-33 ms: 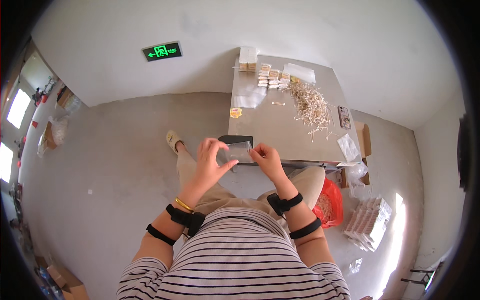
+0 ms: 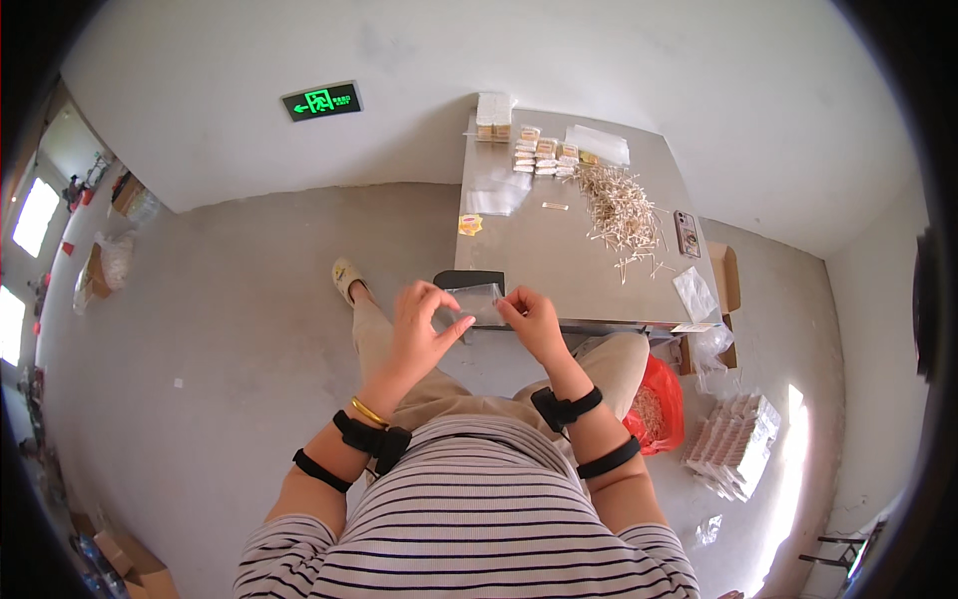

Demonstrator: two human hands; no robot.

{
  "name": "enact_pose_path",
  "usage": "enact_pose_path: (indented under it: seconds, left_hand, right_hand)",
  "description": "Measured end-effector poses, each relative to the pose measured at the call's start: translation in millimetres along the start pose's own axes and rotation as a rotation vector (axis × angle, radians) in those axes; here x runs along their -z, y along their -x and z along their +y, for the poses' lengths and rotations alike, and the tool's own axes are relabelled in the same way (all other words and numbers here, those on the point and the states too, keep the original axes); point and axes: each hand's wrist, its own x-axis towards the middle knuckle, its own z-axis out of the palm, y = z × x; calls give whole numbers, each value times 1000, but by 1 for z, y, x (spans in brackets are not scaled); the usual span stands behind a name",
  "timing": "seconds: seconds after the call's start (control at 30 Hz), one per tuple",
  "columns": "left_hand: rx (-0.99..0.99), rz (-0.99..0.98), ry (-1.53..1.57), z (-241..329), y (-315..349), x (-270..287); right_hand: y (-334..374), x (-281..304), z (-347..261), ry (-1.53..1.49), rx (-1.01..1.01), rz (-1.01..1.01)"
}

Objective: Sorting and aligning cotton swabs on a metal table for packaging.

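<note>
While right hand (image 2: 536, 323) pinches one clear bag (image 2: 477, 303), left hand (image 2: 419, 327) touching, grip unclear; one phone (image 2: 687, 235) on table (image 2: 559, 275).

Person's left hand (image 2: 417, 324) curved, thumb and forefinger apart; right hand (image 2: 533, 317) pinching near it; both forearms (image 2: 567, 374) angled inward.

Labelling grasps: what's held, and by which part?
A clear bag: the right hand pinches its right edge; the left hand is at its left end, hold unclear.
</note>
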Motion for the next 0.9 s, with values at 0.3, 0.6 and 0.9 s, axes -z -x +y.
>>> enact_pose_path:
  seconds: [0.3,0.6,0.9]
  left_hand:
    - [303,-200,385,-12,2,-26]
    - [361,-287,129,-25,0,-17]
    - [678,-262,851,-76,13,-11]
  right_hand:
    - [7,-29,-22,162,74,-1]
    - [-4,-36,-5,466,123,80]
    - [-13,-26,21,-168,-102,-210]
